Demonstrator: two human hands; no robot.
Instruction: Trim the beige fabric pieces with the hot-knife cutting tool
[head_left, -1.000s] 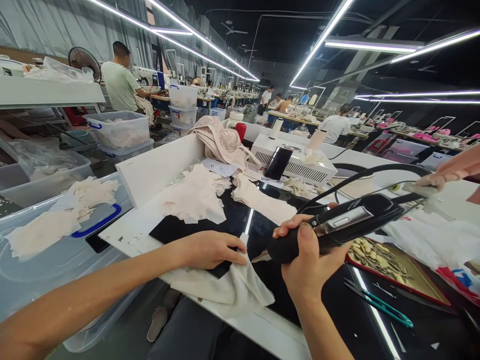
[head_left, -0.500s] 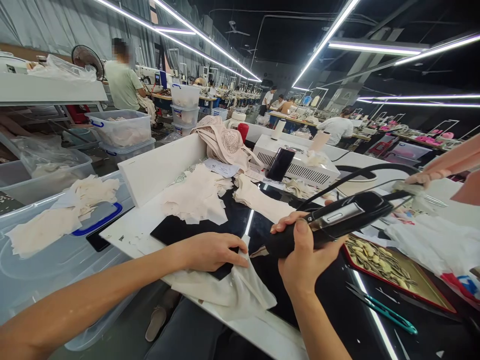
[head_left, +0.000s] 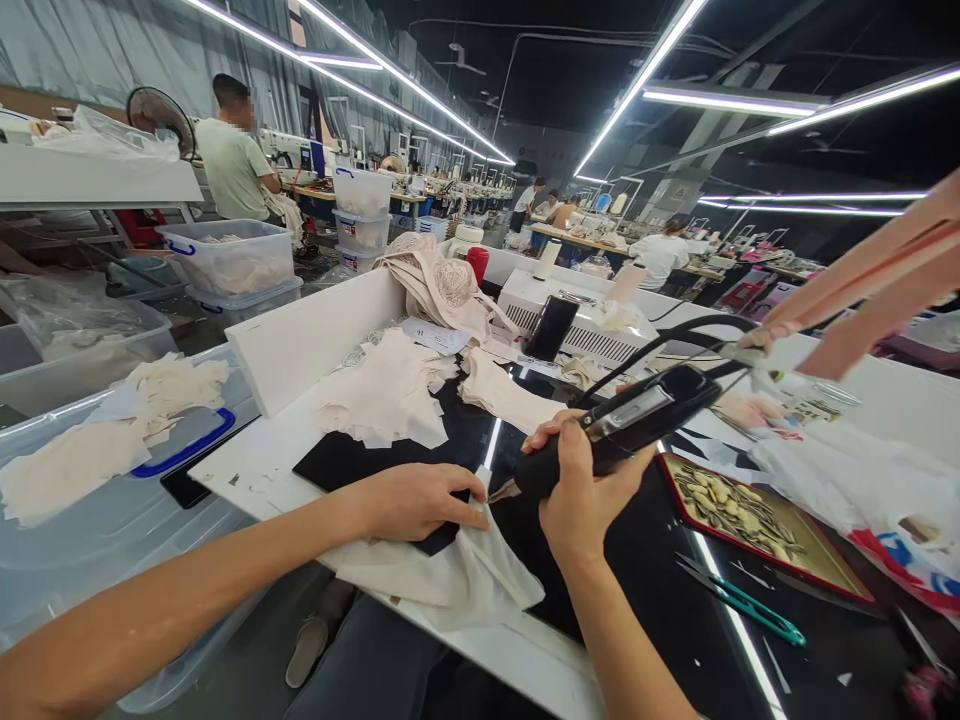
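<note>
My left hand (head_left: 424,503) pinches the narrow upper end of a cream fabric piece (head_left: 472,575) between thumb and fingers, at the near edge of the table. The rest of that fabric drapes over the white edge. In my right hand (head_left: 589,500) is a black corded hand tool (head_left: 649,405), held tilted with its thin tip pointing left and down. That tip is right beside the fabric end at my left fingertips; whether it touches I cannot tell. Beyond my hands lie a stack of cream fabric pieces (head_left: 382,390) and another long cream piece (head_left: 506,392).
Pink fabric strips (head_left: 862,270) hang by the tool's cord. On the right are a tray of seeds (head_left: 817,560), teal-handled thread snips (head_left: 761,612) and a white plastic bag (head_left: 832,480). A phone (head_left: 551,328) leans against a vented white box (head_left: 600,318). Plastic bins (head_left: 232,262) stand left.
The tool's tip has come closer to the fabric end by my left fingers. My left hand keeps its pinch. The view has shifted slightly, and the pink strips have swung.
</note>
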